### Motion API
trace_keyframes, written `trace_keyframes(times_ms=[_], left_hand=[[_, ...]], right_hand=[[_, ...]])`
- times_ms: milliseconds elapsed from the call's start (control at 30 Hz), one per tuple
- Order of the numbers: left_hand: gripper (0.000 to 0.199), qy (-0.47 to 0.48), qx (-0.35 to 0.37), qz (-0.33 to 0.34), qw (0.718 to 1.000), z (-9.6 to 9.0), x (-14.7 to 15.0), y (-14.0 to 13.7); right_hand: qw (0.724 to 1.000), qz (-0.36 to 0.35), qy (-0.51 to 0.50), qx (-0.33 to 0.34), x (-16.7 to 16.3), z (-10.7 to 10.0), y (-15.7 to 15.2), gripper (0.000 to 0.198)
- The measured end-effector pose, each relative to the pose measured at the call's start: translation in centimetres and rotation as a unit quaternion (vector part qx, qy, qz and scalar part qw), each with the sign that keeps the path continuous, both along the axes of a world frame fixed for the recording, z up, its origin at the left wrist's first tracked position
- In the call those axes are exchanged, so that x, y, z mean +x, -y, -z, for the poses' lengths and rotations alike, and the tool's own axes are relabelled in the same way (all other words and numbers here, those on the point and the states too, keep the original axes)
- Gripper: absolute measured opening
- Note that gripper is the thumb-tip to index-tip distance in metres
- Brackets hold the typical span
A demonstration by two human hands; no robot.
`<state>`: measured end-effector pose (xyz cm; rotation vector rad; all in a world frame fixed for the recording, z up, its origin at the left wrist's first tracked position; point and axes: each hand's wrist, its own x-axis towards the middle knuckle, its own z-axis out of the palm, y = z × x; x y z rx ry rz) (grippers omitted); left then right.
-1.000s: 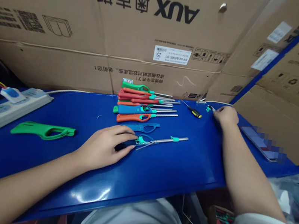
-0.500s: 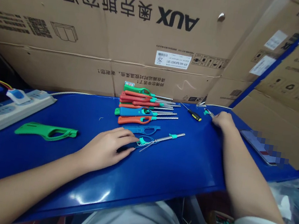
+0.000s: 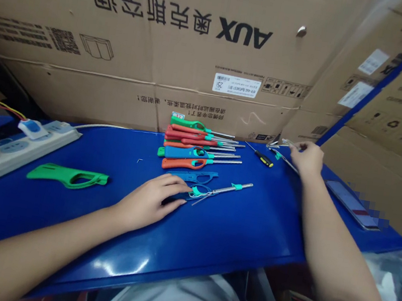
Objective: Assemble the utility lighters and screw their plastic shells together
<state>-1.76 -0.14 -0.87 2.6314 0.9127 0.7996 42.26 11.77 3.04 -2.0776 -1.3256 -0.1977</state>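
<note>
Clasps opened lighter (image 3: 222,190), blue plastic shell w/ slim metal tube, btwn thumb & bent fingers of L hand (image 3: 153,200), in front of lighter pile (image 3: 183,153) on glossy worktop (image 3: 241,233). Bunches fingers of R hand (image 3: 308,160) at thin pale piece (image 3: 290,143) right of pile; can't tell if pinching.

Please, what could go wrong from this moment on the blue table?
The opened lighter at the left hand has thin exposed wires, which might snag or pull loose. The right hand, beside small parts, could knock the nearby screwdriver. The piled lighters might slide if bumped.
</note>
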Motion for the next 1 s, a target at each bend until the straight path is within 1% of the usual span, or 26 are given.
trace_keyframes(times_ms=[33, 67, 133, 167, 233, 300, 333, 400, 467, 500, 567, 633, 700, 767, 833, 867, 933, 1000], left_hand=[[0.025, 0.003, -0.003, -0.002, 1.000, 0.0, 0.0, 0.0], [0.026, 0.007, -0.007, -0.004, 1.000, 0.0, 0.0, 0.0], [0.028, 0.021, -0.020, -0.007, 1.000, 0.1, 0.1, 0.1], [0.029, 0.033, -0.029, -0.013, 0.999, 0.1, 0.2, 0.2], [0.033, 0.073, -0.055, -0.034, 0.995, 0.1, 0.5, 0.3], [0.039, 0.137, -0.093, -0.062, 0.984, 0.0, 1.0, 0.4], [0.042, 0.176, -0.120, -0.075, 0.974, 0.0, 1.3, 0.5], [0.047, 0.254, -0.185, -0.097, 0.944, -0.2, 1.8, 0.7], [0.050, 0.314, -0.251, -0.114, 0.909, -0.3, 2.3, 0.9], [0.051, 0.334, -0.277, -0.121, 0.893, -0.4, 2.4, 1.0], [0.049, 0.364, -0.313, -0.128, 0.868, -0.5, 2.6, 1.2], [0.046, 0.384, -0.334, -0.132, 0.851, -0.5, 2.7, 1.4], [0.041, 0.393, -0.343, -0.133, 0.843, -0.5, 2.7, 1.5], [0.037, 0.391, -0.335, -0.130, 0.848, -0.5, 2.6, 1.6], [0.034, 0.383, -0.310, -0.131, 0.860, -0.5, 2.6, 1.6], [0.033, 0.376, -0.294, -0.134, 0.868, -0.5, 2.6, 1.6], [0.032, 0.360, -0.265, -0.138, 0.884, -0.5, 2.5, 1.5], [0.030, 0.340, -0.242, -0.135, 0.899, -0.5, 2.4, 1.4]], right_hand=[[0.999, -0.005, -0.034, 0.020, -0.6, -0.2, 0.0, 0.018], [0.997, -0.027, -0.067, 0.041, -1.4, -0.3, 0.0, 0.018], [0.984, -0.102, -0.126, 0.076, -3.5, -0.5, 0.1, 0.021], [0.973, -0.147, -0.156, 0.089, -4.9, -0.5, 0.3, 0.023], [0.943, -0.222, -0.232, 0.088, -8.1, -0.3, 1.1, 0.030], [0.897, -0.314, -0.306, 0.047, -11.7, -0.1, 2.5, 0.040], [0.873, -0.350, -0.339, 0.028, -13.5, 0.0, 3.3, 0.043], [0.824, -0.410, -0.391, -0.025, -16.8, 0.4, 5.3, 0.046], [0.784, -0.465, -0.404, -0.077, -19.5, 1.0, 7.2, 0.045], [0.766, -0.497, -0.396, -0.099, -20.5, 1.4, 8.0, 0.043], [0.738, -0.545, -0.384, -0.106, -21.9, 2.2, 9.2, 0.041], [0.734, -0.579, -0.343, -0.094, -22.6, 2.9, 9.8, 0.036], [0.739, -0.607, -0.285, -0.063, -22.6, 3.2, 9.9, 0.028], [0.735, -0.639, -0.224, -0.029, -22.0, 3.1, 9.8, 0.020], [0.727, -0.667, -0.162, -0.022, -21.2, 2.7, 9.7, 0.016], [0.723, -0.678, -0.128, -0.033, -20.7, 2.4, 9.6, 0.016], [0.717, -0.691, -0.055, -0.075, -19.8, 1.9, 9.5, 0.020], [0.708, -0.697, 0.008, -0.114, -19.1, 1.7, 9.4, 0.019]])
